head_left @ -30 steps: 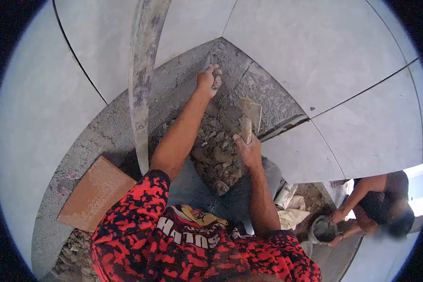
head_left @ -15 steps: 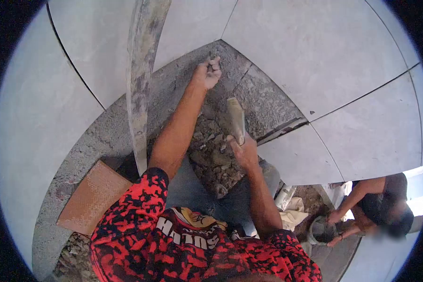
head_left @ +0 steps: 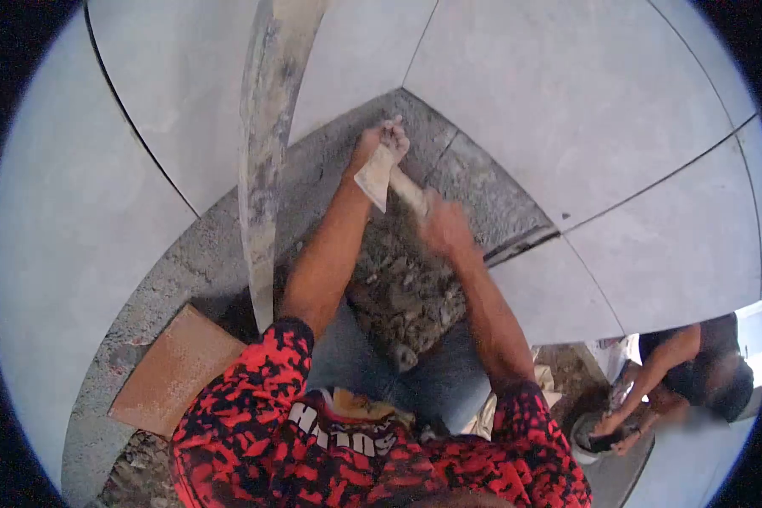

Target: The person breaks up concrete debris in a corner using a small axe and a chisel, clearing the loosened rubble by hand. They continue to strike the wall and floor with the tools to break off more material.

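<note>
My right hand (head_left: 447, 227) grips a pale-handled tool (head_left: 411, 193), its flat, light, wedge-like head (head_left: 374, 179) overlapping my left wrist in view. Near the corner of the grey mortar strip (head_left: 398, 103), my left hand (head_left: 388, 142) is closed with its fingers curled; whatever it holds is too small and hidden to name. Below both hands lies a heap of broken rubble (head_left: 406, 296), between my knees. The right hand and tool are slightly blurred.
A long mortar-stained board (head_left: 267, 127) rises left of my arm. An orange-brown tile (head_left: 176, 364) lies at lower left, by more rubble (head_left: 140, 474). Large pale tiles (head_left: 550, 93) border the strip. At lower right, a person (head_left: 694, 364) has both hands at a bucket (head_left: 582, 436).
The tool has swung up and left, bringing its flat head into view beside my left hand. My left hand stays near the corner. The other person's hands now hold something dark over the bucket.
</note>
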Action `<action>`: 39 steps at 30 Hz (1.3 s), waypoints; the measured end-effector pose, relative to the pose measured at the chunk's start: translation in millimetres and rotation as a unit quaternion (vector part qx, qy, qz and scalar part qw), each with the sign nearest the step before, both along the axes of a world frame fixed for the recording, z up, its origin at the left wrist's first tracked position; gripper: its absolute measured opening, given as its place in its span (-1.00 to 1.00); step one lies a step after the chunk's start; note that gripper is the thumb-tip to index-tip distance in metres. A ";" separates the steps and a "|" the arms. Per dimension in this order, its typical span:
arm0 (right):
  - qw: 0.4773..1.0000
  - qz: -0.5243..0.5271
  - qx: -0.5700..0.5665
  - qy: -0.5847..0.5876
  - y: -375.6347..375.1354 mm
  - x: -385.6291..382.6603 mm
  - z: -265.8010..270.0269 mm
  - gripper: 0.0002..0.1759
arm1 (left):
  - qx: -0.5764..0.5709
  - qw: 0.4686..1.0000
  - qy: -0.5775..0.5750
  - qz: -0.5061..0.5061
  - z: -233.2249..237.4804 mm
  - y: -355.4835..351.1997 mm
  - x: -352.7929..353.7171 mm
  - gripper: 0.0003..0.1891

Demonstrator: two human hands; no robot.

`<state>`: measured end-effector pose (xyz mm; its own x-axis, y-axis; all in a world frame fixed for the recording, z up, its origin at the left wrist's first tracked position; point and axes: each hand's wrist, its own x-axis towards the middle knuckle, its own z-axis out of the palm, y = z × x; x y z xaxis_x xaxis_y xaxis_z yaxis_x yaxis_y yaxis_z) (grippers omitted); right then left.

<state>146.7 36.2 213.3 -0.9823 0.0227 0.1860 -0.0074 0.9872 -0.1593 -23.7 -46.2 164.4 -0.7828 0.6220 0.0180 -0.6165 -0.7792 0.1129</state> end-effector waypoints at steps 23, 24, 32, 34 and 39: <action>0.985 0.069 -0.038 0.153 24.8 11.7 -12.9 -0.70 | 0.069 0.997 0.017 -0.025 -27.6 -10.8 -12.5 -0.86; 0.987 0.093 -0.103 0.086 9.3 27.9 14.8 -0.70 | 0.088 0.995 0.035 0.007 -17.9 -11.8 9.5 -0.85; 0.994 -0.074 -0.079 0.018 36.1 -16.9 -33.0 -0.68 | -0.501 0.827 0.218 0.129 -2.9 3.0 17.3 -0.79; 0.993 -0.023 -0.100 0.049 32.9 -7.3 -27.7 -0.62 | -0.079 0.996 -0.043 -0.006 -49.5 14.8 -28.9 -0.73; 0.990 0.135 -0.024 -0.026 6.1 23.9 9.0 -0.61 | -0.011 1.000 0.021 0.007 -15.4 10.3 1.2 -0.84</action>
<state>170.6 42.3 222.3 -0.9620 -0.2341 0.1405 -0.2603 0.9418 -0.2130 -22.5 -35.9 149.0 -0.7900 0.6120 0.0370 -0.6005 -0.7845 0.1550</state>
